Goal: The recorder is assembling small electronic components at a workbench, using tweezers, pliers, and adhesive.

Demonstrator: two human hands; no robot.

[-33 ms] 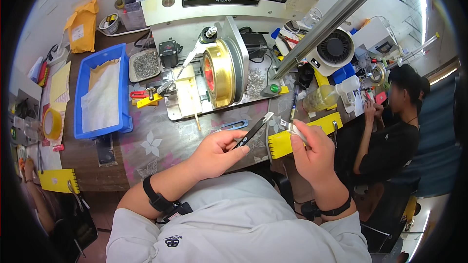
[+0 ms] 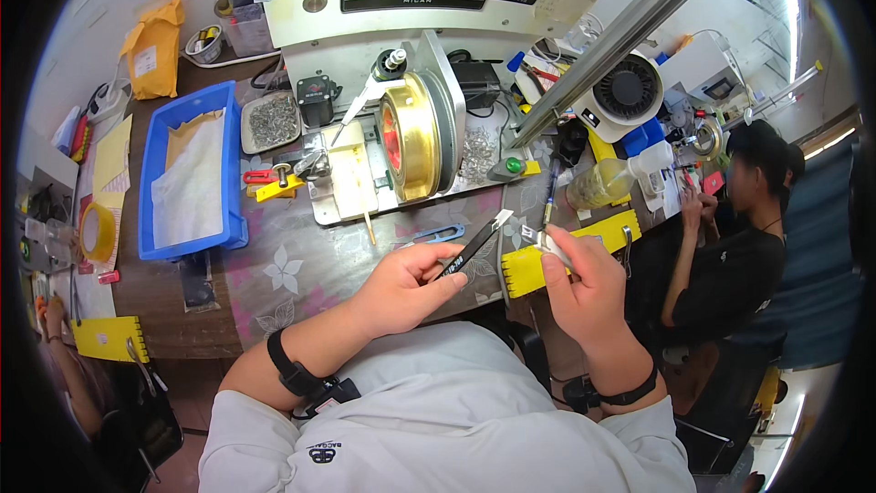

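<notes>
Left hand is curled shut around a pair of black tweezers, thumb and fingers pinching the lower end while the pale tips angle up and to the right, toward the other hand. Right hand is closed too, fingertips pinched on a small metal part that pokes out to the upper left; it is too small to say what kind of part it is. The tweezer tips and the part sit near each other, not quite touching, both raised above the front edge of the tabletop, just over the person's grey-shirted chest.

Right behind the right hand lies a yellow comb-like holder, partly hidden by the fingers. Further back on the tabletop stands the machine with a big brass-coloured wheel on a metal base plate, and a screen on a pale housing above it. A blue open clip lies flat between the machine and the left hand. Out to the left sits a blue tray with white sheets in it, and beyond that a roll of yellow tape. A small tray of silvery parts rests behind the blue tray's corner.

Off to the right, another person in black sits at the neighbouring spot, hands up at their own work, well apart from ours.
</notes>
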